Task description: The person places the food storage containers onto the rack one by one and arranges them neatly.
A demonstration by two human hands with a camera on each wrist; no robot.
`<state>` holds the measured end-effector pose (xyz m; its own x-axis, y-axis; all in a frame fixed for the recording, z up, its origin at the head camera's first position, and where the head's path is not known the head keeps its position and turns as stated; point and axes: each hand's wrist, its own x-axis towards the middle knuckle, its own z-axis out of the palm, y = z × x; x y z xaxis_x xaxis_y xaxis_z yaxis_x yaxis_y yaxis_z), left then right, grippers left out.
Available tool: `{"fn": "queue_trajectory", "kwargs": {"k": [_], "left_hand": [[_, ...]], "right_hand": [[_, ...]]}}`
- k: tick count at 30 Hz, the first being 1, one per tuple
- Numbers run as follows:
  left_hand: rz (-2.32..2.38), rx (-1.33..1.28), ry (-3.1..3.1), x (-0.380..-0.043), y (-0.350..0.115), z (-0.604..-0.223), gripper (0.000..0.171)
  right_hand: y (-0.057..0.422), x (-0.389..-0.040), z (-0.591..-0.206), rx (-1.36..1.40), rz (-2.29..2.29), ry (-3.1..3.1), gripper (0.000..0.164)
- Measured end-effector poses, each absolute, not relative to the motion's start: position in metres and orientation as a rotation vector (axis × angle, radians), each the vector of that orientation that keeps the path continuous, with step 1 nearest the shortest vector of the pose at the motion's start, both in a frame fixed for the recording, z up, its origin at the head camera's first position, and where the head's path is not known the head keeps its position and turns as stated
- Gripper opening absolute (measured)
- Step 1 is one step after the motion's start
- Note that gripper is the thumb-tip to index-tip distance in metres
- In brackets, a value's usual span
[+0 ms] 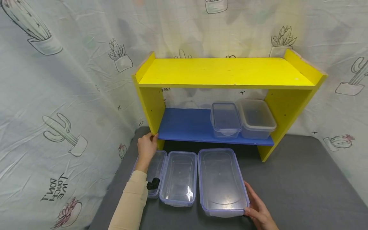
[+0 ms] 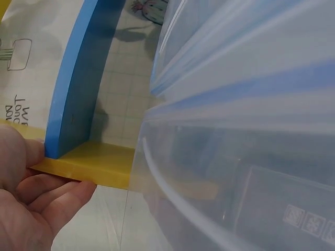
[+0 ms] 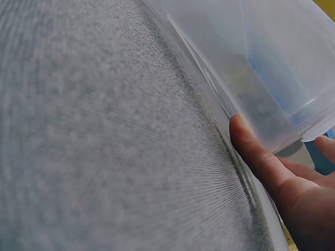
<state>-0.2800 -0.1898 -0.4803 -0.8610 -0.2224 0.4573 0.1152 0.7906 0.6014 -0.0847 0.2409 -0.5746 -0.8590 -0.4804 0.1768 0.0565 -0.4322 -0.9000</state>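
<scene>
My left hand [image 1: 147, 147] grips the lower front edge of the yellow side panel of a shelf unit [image 1: 152, 108]. In the left wrist view, the thumb and the curled fingers [image 2: 63, 206] lie on opposite sides of that panel. My right hand [image 1: 257, 209] touches the front right corner of a large clear lidded food container [image 1: 221, 179], with its fingers fairly straight along the side and the thumb at the corner. A medium container [image 1: 179, 177] stands to its left. Another container [image 1: 156, 166] beyond that is partly hidden by my left arm.
On the blue lower shelf [image 1: 187, 124] two lidded containers stand at the right: one with a bluish rim [image 1: 226, 118] and one with a whitish lid [image 1: 256, 116]. The yellow top board [image 1: 218, 72] spans above. A grey surface [image 1: 310, 188] lies below; a cactus-print cloth [image 1: 72, 95] hangs behind.
</scene>
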Motion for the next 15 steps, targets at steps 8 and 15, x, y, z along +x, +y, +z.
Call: {"fn": "queue_trajectory", "kwargs": {"k": [8,15], "left_hand": [[-0.868,0.092,-2.464,-0.2801,-0.1897,-0.4802,0.027],[-0.853,0.084,-2.467,-0.2802,-0.1901,-0.4800,0.027]], "right_hand": [[0.2396,-0.0821,-0.5735,-0.609,-2.359,1.377,0.074],[0.2371,-0.0795,-0.5721,-0.639,-2.368,1.442,0.075]]}}
